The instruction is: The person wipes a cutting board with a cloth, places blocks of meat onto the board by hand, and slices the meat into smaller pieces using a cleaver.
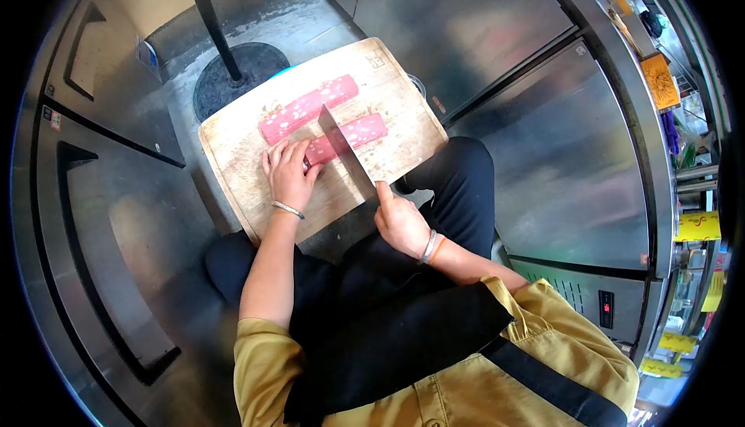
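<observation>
Two pink logs with white spots, like meat rolls, lie slantwise on a wooden cutting board (237, 171). The far pink log (309, 107) has nothing touching it. My left hand (291, 175) is on the left end of the near pink log (365, 130), its fingers bent and pressing there. In my right hand (400, 219) is a cleaver (347, 151), gripped by its handle, which my fingers hide. The blade stands edge-down across the near log, to the right of my left fingers. I cannot tell how deep the edge is in it.
Stainless steel cabinets stand close on the left (116, 225) and right (559, 147). Beyond the board, a black pole rises from a round dark base (244, 78). My knees are under the board's near side. Shelves with packages (698, 227) run along the far right.
</observation>
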`<state>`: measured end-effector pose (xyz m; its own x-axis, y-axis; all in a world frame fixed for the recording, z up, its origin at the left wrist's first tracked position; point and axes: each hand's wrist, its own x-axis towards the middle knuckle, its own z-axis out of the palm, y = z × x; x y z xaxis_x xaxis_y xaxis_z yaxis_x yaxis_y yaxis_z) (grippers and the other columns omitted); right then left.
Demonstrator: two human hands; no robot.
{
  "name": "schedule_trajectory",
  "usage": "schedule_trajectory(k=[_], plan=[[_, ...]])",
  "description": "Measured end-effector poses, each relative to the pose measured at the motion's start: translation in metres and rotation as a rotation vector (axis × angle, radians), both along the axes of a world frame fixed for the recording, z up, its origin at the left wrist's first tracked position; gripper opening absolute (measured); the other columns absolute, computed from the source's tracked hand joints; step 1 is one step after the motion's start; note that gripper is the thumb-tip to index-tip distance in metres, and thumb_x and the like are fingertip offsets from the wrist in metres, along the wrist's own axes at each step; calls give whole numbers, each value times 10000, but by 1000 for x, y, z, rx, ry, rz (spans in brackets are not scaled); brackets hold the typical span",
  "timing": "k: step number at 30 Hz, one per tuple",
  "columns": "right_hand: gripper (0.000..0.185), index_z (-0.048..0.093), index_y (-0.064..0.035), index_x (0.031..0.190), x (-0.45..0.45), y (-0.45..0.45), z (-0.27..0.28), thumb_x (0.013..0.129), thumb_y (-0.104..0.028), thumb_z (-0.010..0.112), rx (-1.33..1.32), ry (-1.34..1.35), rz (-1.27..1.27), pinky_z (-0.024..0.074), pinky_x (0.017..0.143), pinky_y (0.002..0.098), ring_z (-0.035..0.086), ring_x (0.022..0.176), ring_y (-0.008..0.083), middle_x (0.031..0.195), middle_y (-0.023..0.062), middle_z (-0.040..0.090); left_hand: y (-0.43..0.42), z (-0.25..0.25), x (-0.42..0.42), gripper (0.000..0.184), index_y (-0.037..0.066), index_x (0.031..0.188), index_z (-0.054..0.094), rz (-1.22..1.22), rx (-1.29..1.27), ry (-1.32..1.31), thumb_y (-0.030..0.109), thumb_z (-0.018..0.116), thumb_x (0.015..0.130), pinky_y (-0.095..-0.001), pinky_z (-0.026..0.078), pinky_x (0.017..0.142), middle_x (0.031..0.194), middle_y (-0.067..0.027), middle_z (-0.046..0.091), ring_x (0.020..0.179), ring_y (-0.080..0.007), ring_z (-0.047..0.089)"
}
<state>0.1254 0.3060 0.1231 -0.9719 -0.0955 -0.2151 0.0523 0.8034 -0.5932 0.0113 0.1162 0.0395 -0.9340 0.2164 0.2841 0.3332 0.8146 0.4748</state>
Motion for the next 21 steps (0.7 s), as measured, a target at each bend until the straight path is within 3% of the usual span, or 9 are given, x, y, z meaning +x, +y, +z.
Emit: schedule_trajectory(k=[9, 15, 18, 21], plan=[[332, 359, 24, 1099, -3, -1, -1, 797, -42, 481, -4, -12, -3, 453, 700, 541, 572, 776, 467, 880, 287, 584, -1, -1, -2, 498, 166, 1174, 584, -5, 5, -18, 298, 736, 720, -474, 200, 1069, 1171, -19, 603, 1199, -247, 449], [332, 357, 33, 1092, -5, -1, 1, 797, -47, 487, -6, -4, -3, 447, 666, 542, 571, 747, 466, 793, 276, 587, -1, -1, -2, 503, 174, 1166, 579, -3, 27, -21, 230, 749, 696, -496, 188, 1074, 1142, 3, 606, 1180, -235, 452], [337, 355, 38, 1094, -4, 0, -6, 797, -50, 490, -16, 72, 14, 441, 653, 545, 568, 734, 464, 783, 276, 583, -2, -1, -3, 500, 170, 1163, 590, -7, 14, -13, 285, 748, 702, -468, 208, 1064, 1152, -10, 614, 1182, -244, 461], [434, 326, 76, 1172, -3, 1, -11, 789, -13, 510, -41, 152, 28, 406, 565, 509, 536, 646, 439, 655, 246, 530, -1, 0, -2, 495, 172, 1156, 594, 1, 22, -23, 278, 750, 698, -470, 210, 1062, 1150, -7, 615, 1181, -242, 462]])
